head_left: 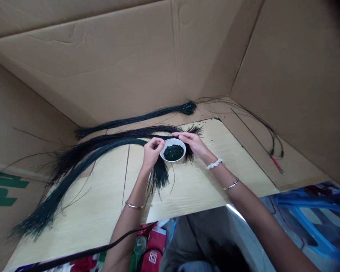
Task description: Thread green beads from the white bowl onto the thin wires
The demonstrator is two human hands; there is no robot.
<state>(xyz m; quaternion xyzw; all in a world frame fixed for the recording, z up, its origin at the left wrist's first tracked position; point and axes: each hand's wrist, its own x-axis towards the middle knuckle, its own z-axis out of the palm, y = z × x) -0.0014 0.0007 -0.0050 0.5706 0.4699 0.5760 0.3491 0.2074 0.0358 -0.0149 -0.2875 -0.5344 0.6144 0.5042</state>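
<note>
A small white bowl holds a heap of dark green beads in the middle of the board. My left hand is at the bowl's left rim, thumb and forefinger pinched together. Across the far right rim reaches my right hand, its fingers pointing left and closed near the tips. A thin line seems to run between the two hands over the far rim, too fine to name. Under and beside the bowl lies a dark green bundle of strands, its cut end fanning out below my left hand. A blackish bundle lies behind it.
Another dark green bundle lies along the back cardboard wall. To the right are loose dark wires and a thin rod with a red handle. Scattered beads dot the pale board. A black cable crosses its front edge.
</note>
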